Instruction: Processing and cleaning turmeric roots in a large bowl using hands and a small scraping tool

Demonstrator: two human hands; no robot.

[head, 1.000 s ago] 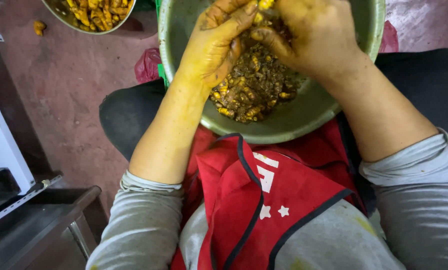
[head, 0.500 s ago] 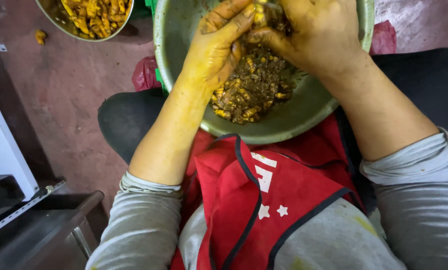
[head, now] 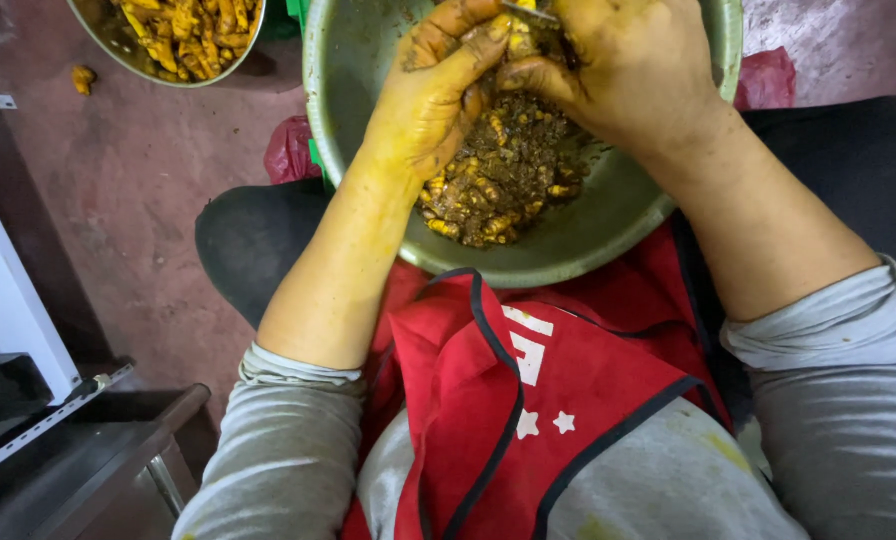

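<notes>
At top centre, a turmeric root is pinched by the stained left hand and scraped by a small blade gripped in the right hand; fingers could be nicked if the slippery root shifts.

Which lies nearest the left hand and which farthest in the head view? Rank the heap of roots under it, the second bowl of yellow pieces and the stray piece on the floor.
1. Heap of roots, just beneath the left hand, inside the big bowl.
2. Second bowl, upper left.
3. Stray piece, far left on the floor.
</notes>
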